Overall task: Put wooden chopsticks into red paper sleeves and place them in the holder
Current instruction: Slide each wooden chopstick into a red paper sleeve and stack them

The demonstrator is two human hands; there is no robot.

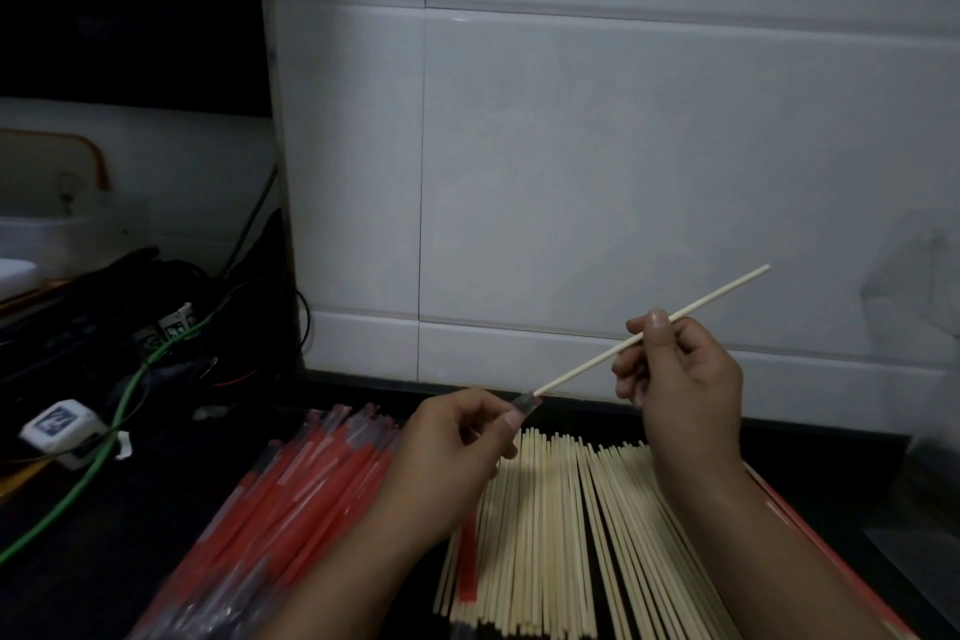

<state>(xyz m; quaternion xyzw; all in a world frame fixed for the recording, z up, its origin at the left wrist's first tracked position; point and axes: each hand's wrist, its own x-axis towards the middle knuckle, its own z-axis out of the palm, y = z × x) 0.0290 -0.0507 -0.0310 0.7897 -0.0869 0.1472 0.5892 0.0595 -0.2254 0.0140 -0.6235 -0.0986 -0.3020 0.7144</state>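
One pale wooden chopstick (pixel 652 327), pinched in my right hand (pixel 680 374), meets the red paper sleeve's mouth (pixel 522 405) (gripped by my left hand (pixel 457 447)); next, slide it straight in.

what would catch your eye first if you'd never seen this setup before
First, the single wooden chopstick raised at a slant in mid-frame: the right hand pinches it while the left hand holds the open end of a sleeve at its lower tip. Below lie a pale row of bare chopsticks and, to its left, a heap of red sleeves. Tangled cables sit at far left.
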